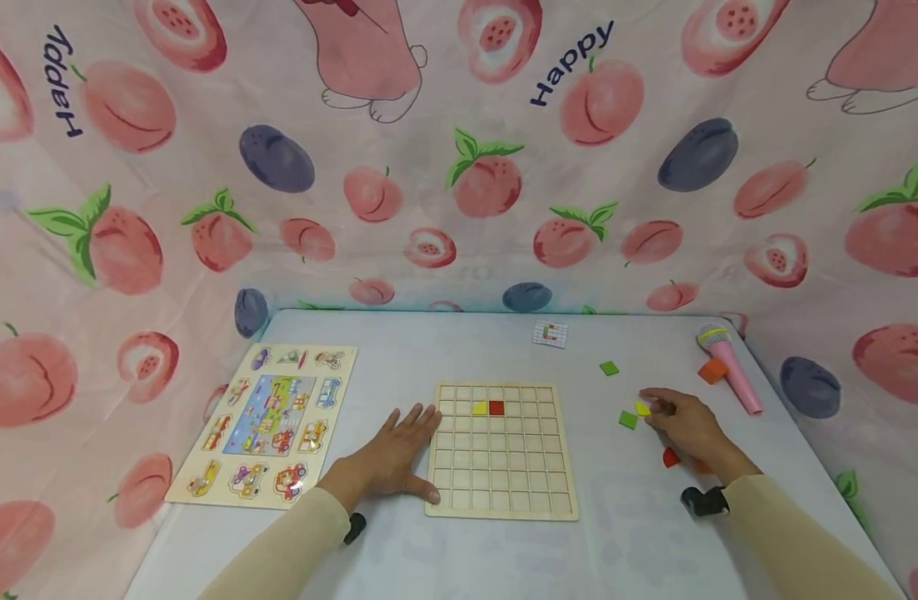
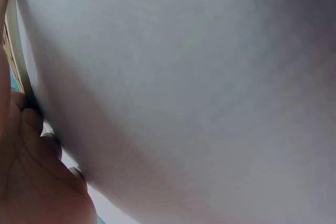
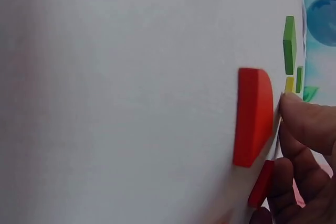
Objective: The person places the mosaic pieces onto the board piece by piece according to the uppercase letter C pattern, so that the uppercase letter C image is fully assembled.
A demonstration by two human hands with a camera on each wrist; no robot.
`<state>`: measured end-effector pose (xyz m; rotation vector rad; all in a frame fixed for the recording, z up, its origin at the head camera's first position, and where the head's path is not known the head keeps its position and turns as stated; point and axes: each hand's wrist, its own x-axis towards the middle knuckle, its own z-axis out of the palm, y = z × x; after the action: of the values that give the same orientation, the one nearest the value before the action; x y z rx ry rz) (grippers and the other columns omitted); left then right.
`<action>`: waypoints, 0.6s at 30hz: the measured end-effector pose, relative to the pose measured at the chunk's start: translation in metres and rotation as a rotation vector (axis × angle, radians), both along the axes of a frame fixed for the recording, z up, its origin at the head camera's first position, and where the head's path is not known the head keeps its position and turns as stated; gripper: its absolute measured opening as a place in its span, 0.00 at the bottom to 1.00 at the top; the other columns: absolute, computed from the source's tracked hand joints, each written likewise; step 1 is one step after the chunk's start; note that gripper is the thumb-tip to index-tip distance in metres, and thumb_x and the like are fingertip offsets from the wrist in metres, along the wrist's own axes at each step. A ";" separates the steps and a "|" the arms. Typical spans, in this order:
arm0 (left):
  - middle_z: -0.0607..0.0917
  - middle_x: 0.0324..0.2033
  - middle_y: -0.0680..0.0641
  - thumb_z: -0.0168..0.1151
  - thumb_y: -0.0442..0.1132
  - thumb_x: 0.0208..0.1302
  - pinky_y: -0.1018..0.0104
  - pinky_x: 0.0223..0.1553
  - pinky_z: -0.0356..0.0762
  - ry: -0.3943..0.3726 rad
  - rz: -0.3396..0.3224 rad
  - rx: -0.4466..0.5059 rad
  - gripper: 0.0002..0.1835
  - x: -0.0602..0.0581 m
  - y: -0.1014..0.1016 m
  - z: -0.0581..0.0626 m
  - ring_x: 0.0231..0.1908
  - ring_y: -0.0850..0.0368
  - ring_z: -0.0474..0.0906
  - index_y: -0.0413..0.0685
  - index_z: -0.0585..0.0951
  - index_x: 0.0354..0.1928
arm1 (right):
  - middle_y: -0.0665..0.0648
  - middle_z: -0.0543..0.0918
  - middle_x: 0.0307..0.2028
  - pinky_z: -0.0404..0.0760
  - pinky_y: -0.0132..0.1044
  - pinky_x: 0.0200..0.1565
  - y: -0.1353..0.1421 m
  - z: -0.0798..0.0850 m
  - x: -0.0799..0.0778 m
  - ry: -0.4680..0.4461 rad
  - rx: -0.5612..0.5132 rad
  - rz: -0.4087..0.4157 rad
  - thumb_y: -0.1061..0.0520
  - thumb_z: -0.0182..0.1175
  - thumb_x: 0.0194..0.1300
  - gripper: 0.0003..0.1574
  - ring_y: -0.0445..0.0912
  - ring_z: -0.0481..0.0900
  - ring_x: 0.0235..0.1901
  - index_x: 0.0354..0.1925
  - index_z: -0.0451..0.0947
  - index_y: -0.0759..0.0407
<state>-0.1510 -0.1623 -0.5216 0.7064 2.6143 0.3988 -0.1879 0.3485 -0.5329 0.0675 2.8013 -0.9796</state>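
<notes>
A wooden grid board (image 1: pixel 501 510) lies on the table in the head view. A small yellow piece (image 1: pixel 481 409) and a red square (image 1: pixel 496 407) sit side by side in its upper cells. Against the board's left edge rests my left hand (image 1: pixel 390 457), fingers spread; the left wrist view catches only part of this hand (image 2: pixel 42 171). On the right, my right hand (image 1: pixel 687 423) pinches a yellow piece (image 1: pixel 642 409) at table level between thumb and index finger. Close by lie a green piece (image 1: pixel 628 420) and a red piece (image 1: pixel 671 457), with an orange piece (image 1: pixel 701 467) partly under the hand.
At the left lies a vehicle picture puzzle (image 1: pixel 331 367). A small printed card (image 1: pixel 551 334) is behind the board, and another green piece (image 1: pixel 609 367) lies to its right. At the far right an orange block (image 1: pixel 712 371) touches a pink toy microphone (image 1: pixel 740 379).
</notes>
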 end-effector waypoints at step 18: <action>0.50 0.85 0.45 0.76 0.73 0.48 0.42 0.85 0.36 0.004 -0.001 0.017 0.72 0.001 0.001 0.004 0.85 0.45 0.40 0.46 0.51 0.85 | 0.56 0.80 0.44 0.77 0.37 0.44 0.002 0.004 -0.003 -0.030 -0.017 0.101 0.57 0.67 0.72 0.28 0.52 0.75 0.46 0.67 0.78 0.62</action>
<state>-0.1502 -0.1616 -0.5180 0.7151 2.6175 0.4197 -0.1910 0.3509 -0.5292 -0.0603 2.7392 -0.9698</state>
